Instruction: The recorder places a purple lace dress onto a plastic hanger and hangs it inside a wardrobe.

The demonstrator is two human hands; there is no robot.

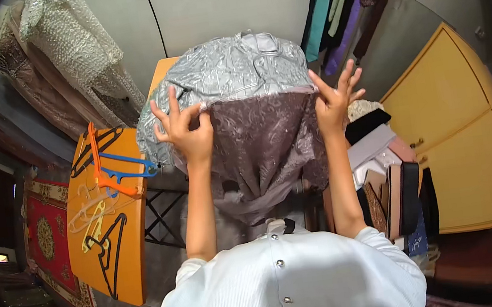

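Note:
A mauve-brown patterned fabric (258, 138) hangs stretched between my two hands. My left hand (189, 130) pinches its upper left corner between thumb and index finger, the other fingers raised. At the upper right corner my right hand (335, 102) grips the same edge, its remaining fingers spread. The cloth's lower part falls in gathered folds towards my body. Just beyond it a silvery-grey, shiny crinkled garment or cloth (239, 66) lies heaped over a table (163, 69), most of which it hides.
To the left, an orange-brown tabletop (136, 256) bears several plastic hangers (113, 257). Beaded gowns (74, 50) hang at upper left. Narrow coloured fabrics (324, 8) hang on the wall at upper right. Stacked folded cloths and boxes (391, 195) stand near a yellow cabinet (458, 139) on the right.

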